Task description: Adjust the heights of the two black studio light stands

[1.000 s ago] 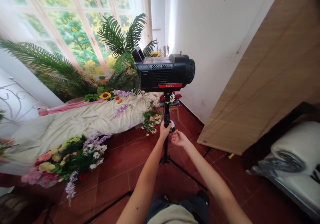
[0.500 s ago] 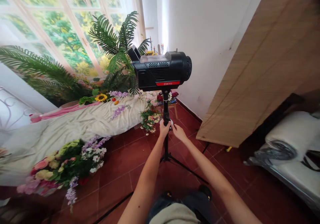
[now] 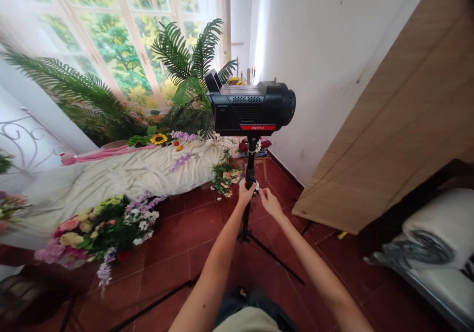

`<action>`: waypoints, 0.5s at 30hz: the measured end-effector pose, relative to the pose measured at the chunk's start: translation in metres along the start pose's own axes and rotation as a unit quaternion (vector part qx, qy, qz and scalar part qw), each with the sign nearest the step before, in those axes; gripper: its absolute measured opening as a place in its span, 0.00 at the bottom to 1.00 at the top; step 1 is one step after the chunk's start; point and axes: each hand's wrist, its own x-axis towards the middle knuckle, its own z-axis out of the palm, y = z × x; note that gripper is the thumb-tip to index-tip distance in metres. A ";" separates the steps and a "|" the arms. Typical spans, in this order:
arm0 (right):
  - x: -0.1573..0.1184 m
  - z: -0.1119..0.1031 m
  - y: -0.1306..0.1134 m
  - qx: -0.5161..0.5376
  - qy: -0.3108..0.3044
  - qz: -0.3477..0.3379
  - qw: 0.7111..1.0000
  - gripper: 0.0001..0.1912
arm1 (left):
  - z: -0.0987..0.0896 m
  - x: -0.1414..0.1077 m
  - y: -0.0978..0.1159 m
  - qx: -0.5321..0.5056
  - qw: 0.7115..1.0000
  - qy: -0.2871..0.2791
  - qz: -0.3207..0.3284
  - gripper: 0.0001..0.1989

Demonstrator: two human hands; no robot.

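Note:
In the head view, a black studio light (image 3: 252, 107) with a red label sits on top of a light stand (image 3: 250, 161). My left hand (image 3: 246, 193) is wrapped around the stand's pole, below the light. Something round and white (image 3: 256, 186) shows at the pole beside my left hand; its kind is unclear. Just right of the pole is my right hand (image 3: 270, 203), thumb and finger pinched together close to the white thing's edge. What those fingertips hold, if anything, is too small to make out.
The stand's black legs (image 3: 277, 259) spread over the red tiled floor (image 3: 166, 245). A bed with a cream cover (image 3: 148, 169) lies left, with flower bunches (image 3: 99, 228) before it. Palm fronds (image 3: 185, 58) rise behind the light. A leaning wooden panel (image 3: 363, 124) and wrapped furniture (image 3: 429, 248) stand right.
The whole scene has shifted right in view as the head turned. My right fingertips have moved slightly away from the pole. My left hand keeps its grip on the stand.

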 end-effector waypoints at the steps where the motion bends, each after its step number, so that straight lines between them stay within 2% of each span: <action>1: -0.002 -0.005 -0.001 -0.061 0.002 -0.045 0.997 0.20 | 0.001 0.000 0.001 0.003 1.000 0.002 0.006 0.16; 3: -0.002 -0.015 -0.003 -0.149 -0.010 -0.100 0.984 0.18 | 0.001 -0.002 0.003 -0.002 1.000 0.004 0.010 0.15; 5: 0.001 -0.020 -0.004 -0.196 -0.022 -0.119 0.973 0.18 | 0.002 -0.003 0.006 -0.016 1.000 0.000 0.009 0.15; 8: 0.012 -0.019 0.000 -0.187 -0.039 -0.107 0.976 0.19 | 0.003 -0.003 0.008 -0.017 1.000 0.003 0.004 0.15; 10: 0.019 -0.014 0.004 -0.115 -0.059 -0.067 0.989 0.21 | 0.005 -0.002 0.008 -0.002 1.000 0.004 -0.002 0.15; 12: 0.025 -0.009 0.008 0.004 -0.088 0.006 0.996 0.24 | 0.007 -0.002 0.008 0.010 1.000 0.003 -0.009 0.16; 14: 0.029 -0.004 0.010 0.148 -0.113 0.103 0.977 0.25 | 0.009 -0.003 0.009 0.013 1.000 0.005 -0.016 0.16; 15: 0.029 -0.002 0.010 0.228 -0.131 0.152 0.953 0.24 | 0.010 -0.004 0.010 0.011 1.000 0.007 -0.018 0.17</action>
